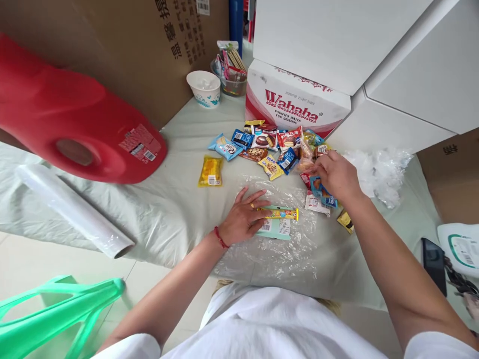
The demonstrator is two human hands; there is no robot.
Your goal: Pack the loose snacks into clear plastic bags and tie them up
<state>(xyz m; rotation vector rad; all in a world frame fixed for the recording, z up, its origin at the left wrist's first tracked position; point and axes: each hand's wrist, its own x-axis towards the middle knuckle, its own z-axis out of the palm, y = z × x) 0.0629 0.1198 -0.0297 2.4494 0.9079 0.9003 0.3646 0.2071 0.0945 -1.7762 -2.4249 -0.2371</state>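
My left hand (245, 217) lies with fingers spread over a pale green snack packet (279, 230) and a yellow tube of candy (286, 214). Both rest on a crinkled sheet of clear plastic film (277, 259). At the right side of a heap of wrapped snacks, my right hand (335, 174) is closed, fingertips pointing down; what they pinch is hidden. Close to those fingertips are a pinkish clear-wrapped snack (306, 158), a blue packet (324, 192) and a white packet (317, 203). A yellow packet (210, 171) sits apart on the left.
A roll of film (75, 209) and a red jug (93, 114) are at left. Behind the snacks stand a paper cup (204, 89), a clear tub of packets (234, 82) and a Wahaha carton (295, 102). Crumpled plastic (381, 174) and a phone (433, 264) lie to the right.
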